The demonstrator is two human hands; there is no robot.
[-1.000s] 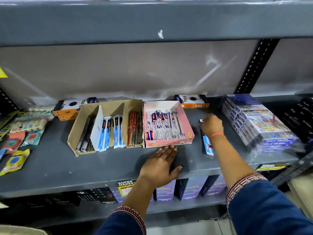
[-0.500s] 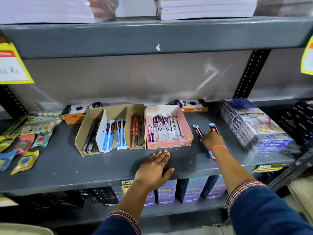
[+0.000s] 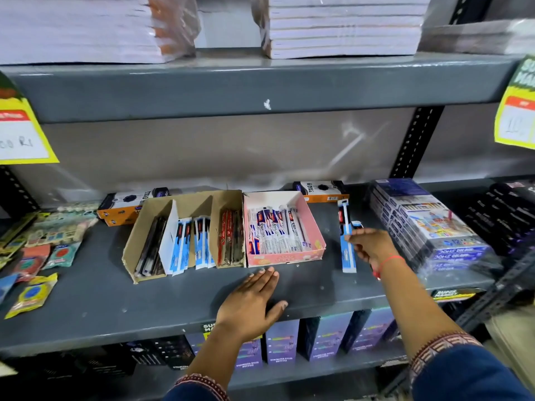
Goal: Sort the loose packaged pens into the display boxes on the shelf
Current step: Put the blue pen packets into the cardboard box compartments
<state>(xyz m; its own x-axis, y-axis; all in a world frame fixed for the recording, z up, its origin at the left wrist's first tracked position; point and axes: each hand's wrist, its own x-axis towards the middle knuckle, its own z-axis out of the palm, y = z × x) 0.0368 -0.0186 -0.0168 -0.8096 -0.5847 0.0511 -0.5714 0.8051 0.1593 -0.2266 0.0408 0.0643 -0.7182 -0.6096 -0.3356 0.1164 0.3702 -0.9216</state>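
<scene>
Left hand (image 3: 251,305) flat, fingers spread, palm down on grey metal shelf (image 3: 115,296), lower centre, holding nothing. Right hand (image 3: 372,246), centre right, fingertips pinching blue-and-white carded pen packet (image 3: 346,241) lying right of pink cardboard display box (image 3: 314,227). Brown cardboard divided box (image 3: 185,204) just left of pink one, touching.

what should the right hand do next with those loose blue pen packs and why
Probably close the right hand on the loose blue pen packs and carry them left to the brown cardboard box. The packs lie on the bare shelf right of the pink box, and matching blue packs already stand in the brown box's middle section. The left hand rests flat on the shelf.
</scene>
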